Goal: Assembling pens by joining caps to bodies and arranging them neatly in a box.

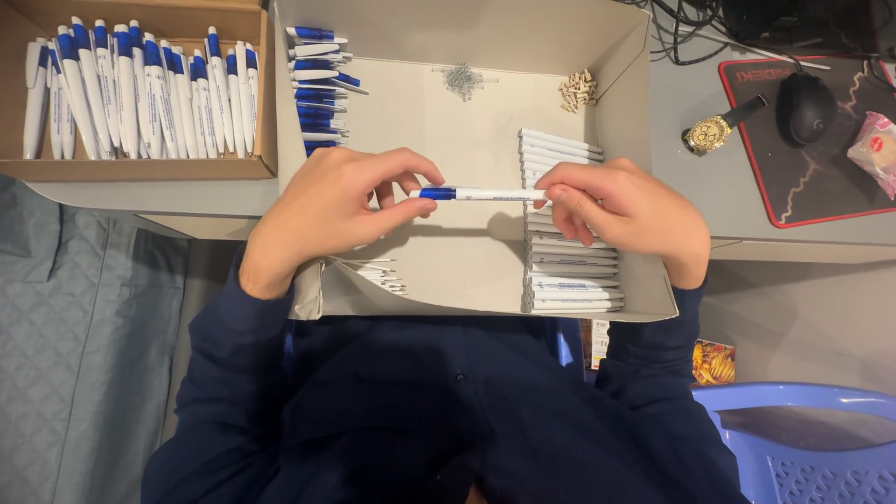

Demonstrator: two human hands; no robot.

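Observation:
A white pen with a blue end [481,194] is held level between both hands above a shallow grey cardboard tray [644,280]. My left hand [331,205] pinches the blue end with thumb and fingers. My right hand [625,210] grips the white barrel end. Under my right hand lies a row of white pen barrels [569,271]. A stack of blue pen parts [317,89] sits at the tray's far left. Thin white refills [378,273] lie near my left wrist.
A brown box of finished blue-and-white pens [140,89] stands at the far left. In the tray are a heap of small springs [461,79] and small tan pieces [578,91]. On the desk right: a gold watch [709,133], a black mouse [805,107] on a mat, a blue plastic chair [803,439].

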